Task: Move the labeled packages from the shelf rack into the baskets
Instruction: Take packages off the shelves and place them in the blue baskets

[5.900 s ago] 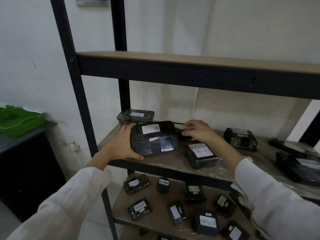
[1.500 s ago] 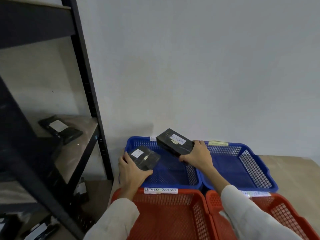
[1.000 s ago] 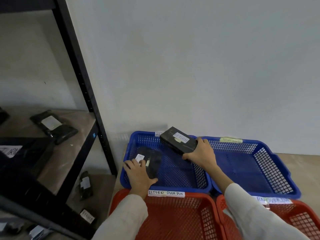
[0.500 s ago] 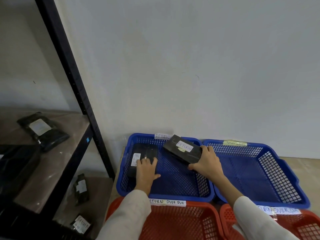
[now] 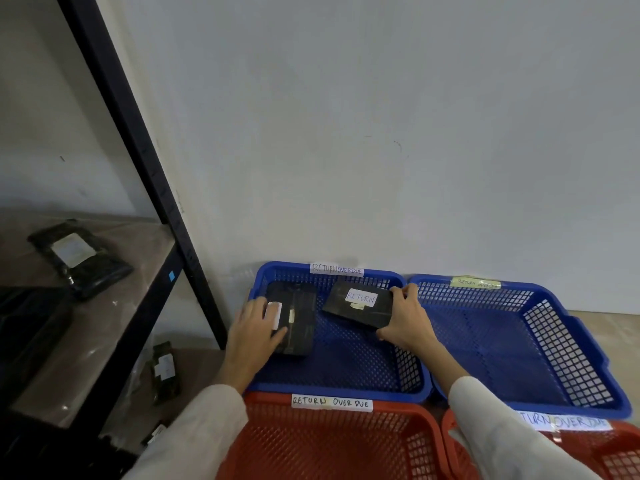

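Left package [image 5: 299,320] now flat, label [image 5: 275,315] half-covered by left hand [image 5: 252,332]

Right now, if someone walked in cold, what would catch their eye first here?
Two hands reach into the left blue basket: the left hand lies flat on one black package, and the right hand grips the RETURN package. Red baskets sit in front, and the dark shelf rack stands at left.
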